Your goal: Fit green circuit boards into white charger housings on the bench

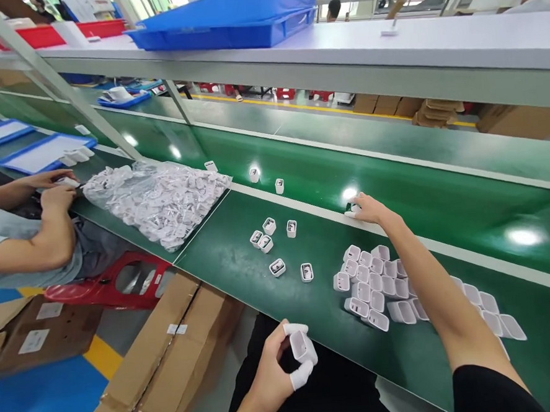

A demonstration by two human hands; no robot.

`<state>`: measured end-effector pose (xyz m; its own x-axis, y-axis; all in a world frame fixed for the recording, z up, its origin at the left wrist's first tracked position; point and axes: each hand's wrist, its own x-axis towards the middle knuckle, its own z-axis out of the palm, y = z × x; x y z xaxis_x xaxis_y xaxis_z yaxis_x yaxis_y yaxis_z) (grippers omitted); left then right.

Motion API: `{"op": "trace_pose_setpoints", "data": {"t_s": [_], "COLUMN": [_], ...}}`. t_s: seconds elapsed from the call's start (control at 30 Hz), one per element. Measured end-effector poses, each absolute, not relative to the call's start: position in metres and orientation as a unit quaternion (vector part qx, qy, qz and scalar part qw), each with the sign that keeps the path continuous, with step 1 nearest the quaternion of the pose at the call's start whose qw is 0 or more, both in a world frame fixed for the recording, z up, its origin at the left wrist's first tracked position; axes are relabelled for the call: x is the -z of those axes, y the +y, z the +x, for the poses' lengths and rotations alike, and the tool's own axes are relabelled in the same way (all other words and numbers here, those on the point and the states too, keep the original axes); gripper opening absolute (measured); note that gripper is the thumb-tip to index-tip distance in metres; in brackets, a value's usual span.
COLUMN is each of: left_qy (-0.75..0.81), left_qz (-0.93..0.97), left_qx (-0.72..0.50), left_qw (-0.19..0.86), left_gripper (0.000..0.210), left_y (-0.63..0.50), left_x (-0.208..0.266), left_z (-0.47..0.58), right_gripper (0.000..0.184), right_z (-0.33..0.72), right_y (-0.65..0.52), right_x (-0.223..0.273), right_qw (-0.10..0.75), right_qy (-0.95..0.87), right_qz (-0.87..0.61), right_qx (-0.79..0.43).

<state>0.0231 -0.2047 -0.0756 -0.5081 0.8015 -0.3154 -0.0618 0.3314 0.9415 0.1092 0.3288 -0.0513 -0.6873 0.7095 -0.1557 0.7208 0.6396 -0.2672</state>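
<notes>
Above the lap [346, 388], I see left hand [274, 369] pinching white rectangular cup [302, 347]; right hand [372, 210] well beyond it, grip unclear.

Head-worn view, forward-down over green workbench [222, 259]; left hand [272, 371] near, right hand [373, 209] farther.

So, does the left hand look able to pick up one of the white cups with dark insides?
Probably not freely: the left hand already holds an open white cup. Otherwise, nothing appears to stand between that hand and the white cups with dark insides.
</notes>
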Motion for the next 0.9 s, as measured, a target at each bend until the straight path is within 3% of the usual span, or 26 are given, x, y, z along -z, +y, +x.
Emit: {"op": "trace_pose_setpoints", "data": {"t_s": [0.17, 0.4, 0.5, 0.63, 0.77, 0.9], "left_qy": [0.659, 0.550, 0.523, 0.490, 0.469, 0.477], "left_qz": [0.286, 0.464, 0.554, 0.582, 0.573, 0.577], "left_qx": [-0.524, -0.611, -0.599, -0.621, -0.657, -0.656], "left_qw": [0.457, 0.331, 0.247, 0.190, 0.139, 0.098], "left_gripper": [0.063, 0.063, 0.067, 0.072, 0.077, 0.084], "left_y": [-0.202, -0.130, -0.101, -0.084, -0.089, -0.096], "left_x": [0.070, 0.013, -0.006, -0.022, -0.029, -0.031], "left_z": [0.023, -0.023, -0.040, -0.047, -0.047, -0.049], "right_gripper": [0.028, 0.062, 0.053, 0.059, 0.050, 0.054], "right_z": [0.109, 0.125, 0.135, 0.143, 0.141, 0.137], "right_y": [0.322, 0.262, 0.205, 0.122, 0.073, 0.057], "right_x": [0.038, -0.004, -0.024, -0.050, -0.072, -0.075], "right_qw": [-0.074, -0.318, -0.449, -0.432, -0.433, -0.446], "right_qy": [0.861, 0.770, 0.661, 0.666, 0.704, 0.717], "right_qz": [0.439, 0.371, 0.272, 0.124, 0.043, 0.015], "right_qx": [0.248, 0.410, 0.537, 0.596, 0.560, 0.535]}}
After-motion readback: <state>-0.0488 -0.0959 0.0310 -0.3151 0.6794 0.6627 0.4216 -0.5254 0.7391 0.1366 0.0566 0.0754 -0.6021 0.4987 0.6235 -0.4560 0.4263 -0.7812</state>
